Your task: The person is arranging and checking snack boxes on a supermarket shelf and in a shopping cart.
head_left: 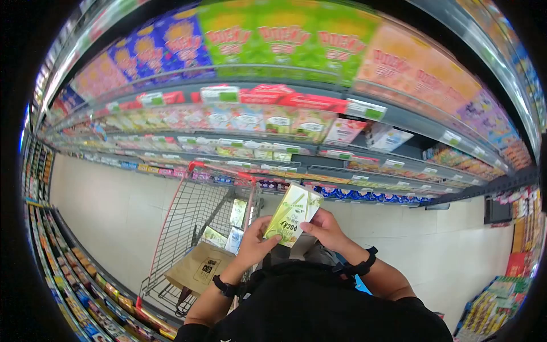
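A green and white Pocky box (294,212) is held upside down in front of my body, above the floor beside the cart. My left hand (257,240) grips its lower left side, thumb on the front face. On the right side, my right hand (327,229) has its thumb against the box edge and its other fingers behind. The shopping cart (191,208) stands to the left, holding a brown paper bag (200,268), a green box (238,211), another green box (213,236) and a white-blue box (233,240).
Shelves (336,94) of snack boxes span the front, with large green Pocky packs (282,40) on top. More stocked shelving (85,273) runs along the lower left. A product display (496,305) stands at the lower right, and a dark bin (497,210) is at the right.
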`<state>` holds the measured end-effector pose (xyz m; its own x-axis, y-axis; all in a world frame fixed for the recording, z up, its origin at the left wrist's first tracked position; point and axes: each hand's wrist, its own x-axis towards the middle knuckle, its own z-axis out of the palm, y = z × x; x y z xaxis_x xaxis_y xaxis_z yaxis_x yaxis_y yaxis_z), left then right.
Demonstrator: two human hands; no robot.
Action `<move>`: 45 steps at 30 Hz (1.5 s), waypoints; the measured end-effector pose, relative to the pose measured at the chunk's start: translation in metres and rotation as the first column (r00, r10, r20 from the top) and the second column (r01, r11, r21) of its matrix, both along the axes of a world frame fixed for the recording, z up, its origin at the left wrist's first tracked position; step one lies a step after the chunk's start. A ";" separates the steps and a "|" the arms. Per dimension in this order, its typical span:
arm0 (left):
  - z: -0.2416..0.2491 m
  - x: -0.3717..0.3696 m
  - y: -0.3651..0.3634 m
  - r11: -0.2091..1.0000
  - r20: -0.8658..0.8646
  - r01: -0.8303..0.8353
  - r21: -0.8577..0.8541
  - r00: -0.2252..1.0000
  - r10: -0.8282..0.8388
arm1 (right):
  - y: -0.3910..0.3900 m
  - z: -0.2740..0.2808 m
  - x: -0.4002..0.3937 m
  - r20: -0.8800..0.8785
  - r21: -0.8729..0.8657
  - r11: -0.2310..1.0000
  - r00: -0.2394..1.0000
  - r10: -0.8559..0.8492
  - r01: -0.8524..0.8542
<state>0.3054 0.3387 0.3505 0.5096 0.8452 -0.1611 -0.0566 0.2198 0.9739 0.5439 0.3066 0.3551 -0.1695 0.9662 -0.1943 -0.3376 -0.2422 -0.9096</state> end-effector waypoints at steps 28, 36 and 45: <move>-0.006 0.181 -0.012 0.995 -0.186 -0.013 0.097 0.982 0.031 | -0.229 0.002 0.197 0.784 -0.130 0.965 0.572 0.241 -0.229; -0.040 0.113 0.038 0.974 -0.062 -0.167 -0.154 0.985 0.159 | -0.191 0.004 0.153 0.639 -0.391 0.868 0.589 0.495 -0.306; -0.070 0.041 0.080 0.876 0.110 0.065 -0.479 0.994 -0.013 | -0.174 -0.004 0.086 0.684 -0.316 0.873 0.549 0.481 -0.371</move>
